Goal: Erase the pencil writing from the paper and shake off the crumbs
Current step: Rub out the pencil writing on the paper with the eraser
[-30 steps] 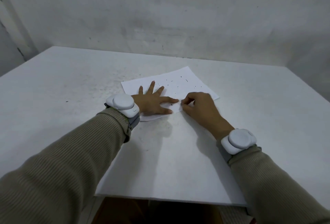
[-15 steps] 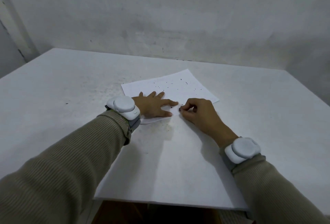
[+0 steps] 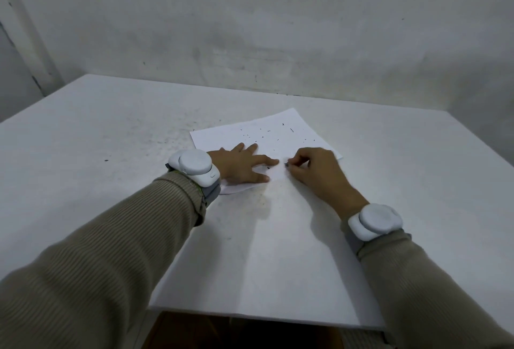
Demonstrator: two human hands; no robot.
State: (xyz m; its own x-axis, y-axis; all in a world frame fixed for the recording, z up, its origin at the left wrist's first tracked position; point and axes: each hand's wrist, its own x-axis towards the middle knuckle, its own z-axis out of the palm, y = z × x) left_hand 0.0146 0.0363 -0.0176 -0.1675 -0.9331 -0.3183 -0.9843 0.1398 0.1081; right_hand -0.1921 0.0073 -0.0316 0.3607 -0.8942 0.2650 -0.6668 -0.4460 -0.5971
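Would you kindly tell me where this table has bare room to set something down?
Free: the table left of the left sleeve, right of the paper, and between the sleeves toward the near edge. Crowded: the paper, under the left hand, the right hand pinching an eraser, and crumbs.

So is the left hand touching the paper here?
Touching. The head view shows the left hand lying flat, fingers spread, pressed on the near part of the paper, with no gap visible.

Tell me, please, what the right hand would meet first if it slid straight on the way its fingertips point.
Most likely the left hand's outstretched forefinger: the right hand points leftward across the white paper sheet, with only a narrow strip between.
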